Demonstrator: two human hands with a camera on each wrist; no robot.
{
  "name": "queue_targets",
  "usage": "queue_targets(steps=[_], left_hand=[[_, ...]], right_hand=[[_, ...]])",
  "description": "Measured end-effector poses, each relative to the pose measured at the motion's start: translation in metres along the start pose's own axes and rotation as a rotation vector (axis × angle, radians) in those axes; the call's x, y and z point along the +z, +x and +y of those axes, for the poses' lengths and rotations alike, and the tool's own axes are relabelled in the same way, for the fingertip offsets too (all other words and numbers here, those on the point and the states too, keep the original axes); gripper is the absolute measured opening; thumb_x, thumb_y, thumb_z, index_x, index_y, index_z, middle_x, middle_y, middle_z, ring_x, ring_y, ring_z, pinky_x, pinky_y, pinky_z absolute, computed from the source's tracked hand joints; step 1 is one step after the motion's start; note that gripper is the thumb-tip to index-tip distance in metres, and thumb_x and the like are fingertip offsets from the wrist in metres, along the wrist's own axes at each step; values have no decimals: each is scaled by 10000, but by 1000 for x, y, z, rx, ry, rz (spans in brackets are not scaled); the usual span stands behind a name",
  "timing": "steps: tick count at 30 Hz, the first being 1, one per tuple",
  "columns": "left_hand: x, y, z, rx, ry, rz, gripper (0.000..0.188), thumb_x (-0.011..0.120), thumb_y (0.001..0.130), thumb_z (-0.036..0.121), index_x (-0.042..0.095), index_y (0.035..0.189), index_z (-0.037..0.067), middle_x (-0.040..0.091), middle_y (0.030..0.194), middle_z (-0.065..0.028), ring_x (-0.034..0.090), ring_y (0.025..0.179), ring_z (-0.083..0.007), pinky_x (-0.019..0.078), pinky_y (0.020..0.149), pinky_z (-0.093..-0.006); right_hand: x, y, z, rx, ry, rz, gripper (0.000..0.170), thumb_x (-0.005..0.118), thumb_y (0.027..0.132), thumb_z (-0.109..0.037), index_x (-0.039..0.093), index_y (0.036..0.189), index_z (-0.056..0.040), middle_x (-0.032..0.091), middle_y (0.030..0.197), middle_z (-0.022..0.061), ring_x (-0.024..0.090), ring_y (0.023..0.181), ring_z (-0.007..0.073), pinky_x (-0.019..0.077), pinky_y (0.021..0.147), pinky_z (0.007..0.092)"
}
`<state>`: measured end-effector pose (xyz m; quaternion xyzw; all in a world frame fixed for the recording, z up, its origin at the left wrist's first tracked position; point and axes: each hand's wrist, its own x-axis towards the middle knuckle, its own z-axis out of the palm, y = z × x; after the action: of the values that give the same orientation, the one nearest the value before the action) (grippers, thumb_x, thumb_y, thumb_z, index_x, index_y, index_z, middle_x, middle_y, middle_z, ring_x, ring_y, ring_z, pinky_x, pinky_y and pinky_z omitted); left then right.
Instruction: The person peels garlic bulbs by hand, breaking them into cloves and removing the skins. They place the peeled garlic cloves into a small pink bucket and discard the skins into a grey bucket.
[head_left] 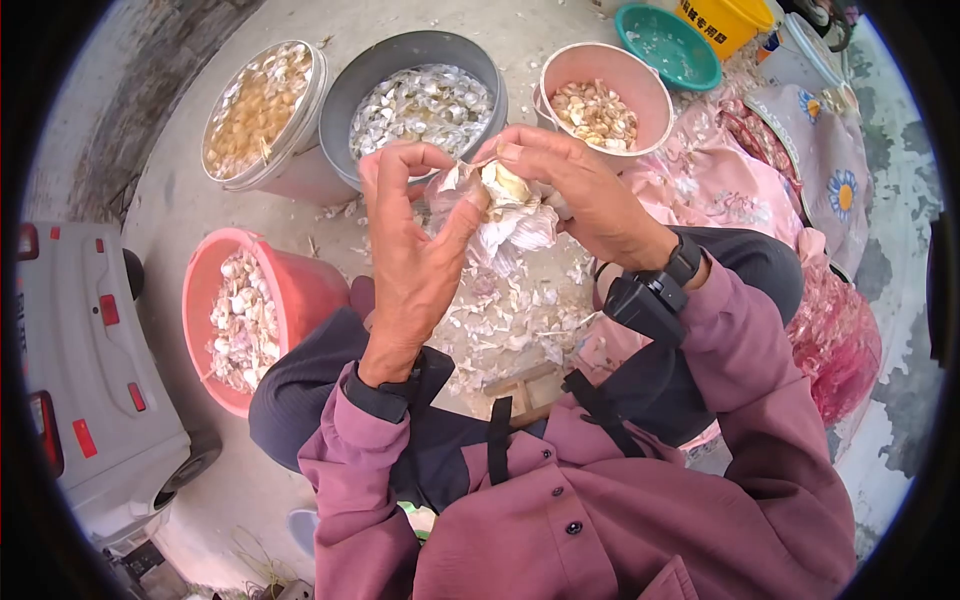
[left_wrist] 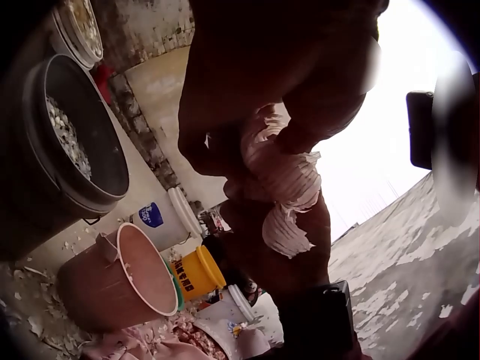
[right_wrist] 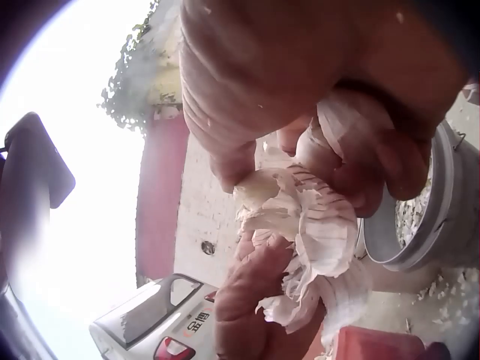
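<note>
Between the two hands, in the head view, is a partly opened garlic bulb (head_left: 507, 188) with loose papery skin hanging below it. My left hand (head_left: 415, 235) pinches its left side between thumb and curled fingers. From the other side my right hand (head_left: 590, 195) grips the bulb, thumb at the top. The right wrist view shows a pale bared clove (right_wrist: 259, 189) beside flaring white skin (right_wrist: 326, 232). Further garlic pieces (right_wrist: 319, 150) are tucked under the right hand's curled fingers. In the left wrist view the striped skin (left_wrist: 285, 176) shows between dark, shadowed hands.
A pink bucket of garlic (head_left: 240, 325) stands left. Ahead are a white bucket (head_left: 318, 90) and a grey tub (head_left: 335, 95) with soaking garlic, and a pale pink bucket (head_left: 650, 100) of cloves. Skin scraps (head_left: 500, 325) litter the floor. A toy-like white vehicle (head_left: 95, 370) is far left.
</note>
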<state>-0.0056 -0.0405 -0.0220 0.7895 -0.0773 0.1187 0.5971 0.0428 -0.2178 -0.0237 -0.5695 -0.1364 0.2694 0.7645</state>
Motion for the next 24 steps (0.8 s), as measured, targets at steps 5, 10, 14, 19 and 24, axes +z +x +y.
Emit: queue_targets(steps=[5, 10, 14, 19, 24], left_hand=[[1, -5, 6, 23, 269, 132, 249, 646, 940, 239, 509, 941, 31, 536, 814, -71, 519, 729, -203, 433, 711, -345], [18, -12, 10, -153, 42, 57, 312, 597, 996, 327, 505, 917, 39, 473, 774, 26, 423, 711, -70, 359, 644, -233], [16, -11, 9, -255, -281, 26, 330, 614, 991, 347, 538, 912, 36, 505, 777, 42, 420, 698, -42, 358, 612, -220], [13, -12, 2, -156, -374, 10, 305, 601, 1003, 318, 579, 923, 24, 520, 780, 46, 427, 700, -32, 363, 600, -211], [13, -15, 1, -187, -474, -1, 249, 528, 1037, 286, 586, 928, 70, 503, 753, 59, 396, 691, -27, 327, 627, -195]], right_hand=[[3, 3, 6, -42, -40, 110, 211, 572, 996, -214, 612, 1098, -35, 645, 950, -20, 583, 864, 22, 482, 756, 191], [6, 3, 15, -173, -159, 250, 218, 596, 984, -262, 629, 1040, -53, 617, 835, -43, 493, 594, -16, 389, 471, 172], [9, 5, 12, -240, -138, 258, 231, 591, 995, -278, 627, 1042, -54, 612, 834, -52, 486, 584, -16, 382, 470, 160], [9, 5, 13, -216, -2, 145, 232, 573, 1010, -313, 601, 1071, -92, 601, 833, -74, 448, 574, -31, 366, 475, 153], [6, 2, 11, -184, -69, 110, 221, 561, 1015, -328, 575, 1088, -119, 585, 828, -78, 445, 605, -35, 353, 491, 143]])
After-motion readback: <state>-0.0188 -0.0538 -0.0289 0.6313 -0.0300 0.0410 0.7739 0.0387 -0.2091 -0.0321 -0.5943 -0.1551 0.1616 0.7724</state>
